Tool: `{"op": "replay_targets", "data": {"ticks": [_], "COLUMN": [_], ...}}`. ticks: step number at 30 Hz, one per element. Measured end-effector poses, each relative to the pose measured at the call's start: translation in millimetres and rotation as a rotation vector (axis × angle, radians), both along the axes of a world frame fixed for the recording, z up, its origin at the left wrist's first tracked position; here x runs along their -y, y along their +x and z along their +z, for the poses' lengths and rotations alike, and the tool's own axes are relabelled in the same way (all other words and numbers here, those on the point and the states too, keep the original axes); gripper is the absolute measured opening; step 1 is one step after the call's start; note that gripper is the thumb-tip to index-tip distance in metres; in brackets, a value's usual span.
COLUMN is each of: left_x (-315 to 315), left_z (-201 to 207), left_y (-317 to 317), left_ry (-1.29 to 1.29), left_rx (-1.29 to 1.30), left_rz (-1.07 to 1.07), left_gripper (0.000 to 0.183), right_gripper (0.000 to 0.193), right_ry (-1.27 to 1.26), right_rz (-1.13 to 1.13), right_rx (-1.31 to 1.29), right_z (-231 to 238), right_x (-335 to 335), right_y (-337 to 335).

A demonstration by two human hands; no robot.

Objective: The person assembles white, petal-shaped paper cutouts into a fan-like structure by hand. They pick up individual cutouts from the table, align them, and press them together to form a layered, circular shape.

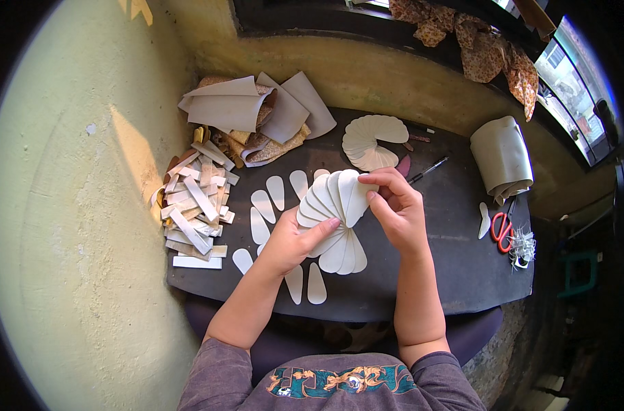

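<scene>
A fan of overlapping white teardrop-shaped pieces (319, 205) is held above the table, spread in a curve. My left hand (288, 241) grips it from the left, the thumb pressed on top of the pieces. At the fan's upper right, my right hand (400, 211) pinches the edge of the end piece between thumb and fingertips. Beneath and to the left of the fan, several loose teardrop pieces (276, 192) lie apart on the dark table (435, 274). Farther back rests a second fanned ring of similar pieces (358, 137). Some loose pieces are partly hidden by my left hand and the fan.
Stacked pale strips (195, 205) fill the table's left side, beside the wall. Behind them lie folded sheets (223, 109). A black pen (428, 168) lies right of the ring. At the right are a rolled sheet (500, 157), red-handled scissors (502, 231) and white shreds (523, 248).
</scene>
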State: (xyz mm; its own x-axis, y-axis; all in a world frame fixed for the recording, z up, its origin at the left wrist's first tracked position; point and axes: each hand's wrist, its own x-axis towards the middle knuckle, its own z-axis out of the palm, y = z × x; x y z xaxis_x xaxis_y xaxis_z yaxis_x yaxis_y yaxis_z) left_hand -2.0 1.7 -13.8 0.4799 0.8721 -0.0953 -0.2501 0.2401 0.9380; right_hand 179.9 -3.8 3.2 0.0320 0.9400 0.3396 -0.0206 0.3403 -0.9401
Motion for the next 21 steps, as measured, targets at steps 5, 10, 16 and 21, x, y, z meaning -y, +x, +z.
{"op": "replay_targets", "data": {"ticks": [5, 10, 16, 21], "left_x": [-0.3, -0.3, -0.7, -0.9], "left_z": [-0.9, -1.2, -1.3, -1.1], "left_y": [-0.1, 0.3, 0.3, 0.6], "left_ry": [0.014, 0.029, 0.042, 0.017], "left_rx": [0.006, -0.004, -0.012, -0.018], "left_rz": [0.004, 0.019, 0.019, 0.025], "left_gripper": [0.033, 0.034, 0.035, 0.034], "right_gripper": [0.022, 0.021, 0.021, 0.02], "right_ry": [-0.006, -0.001, -0.06, -0.071], "right_rz": [-0.005, -0.009, -0.009, -0.033], "right_rx": [0.019, 0.014, -0.035, 0.027], "right_z": [-0.9, 0.0, 3.6, 2.5], "right_x": [0.0, 0.2, 2.1, 2.0], "right_y": [0.5, -1.5, -3.9, -1.7]}}
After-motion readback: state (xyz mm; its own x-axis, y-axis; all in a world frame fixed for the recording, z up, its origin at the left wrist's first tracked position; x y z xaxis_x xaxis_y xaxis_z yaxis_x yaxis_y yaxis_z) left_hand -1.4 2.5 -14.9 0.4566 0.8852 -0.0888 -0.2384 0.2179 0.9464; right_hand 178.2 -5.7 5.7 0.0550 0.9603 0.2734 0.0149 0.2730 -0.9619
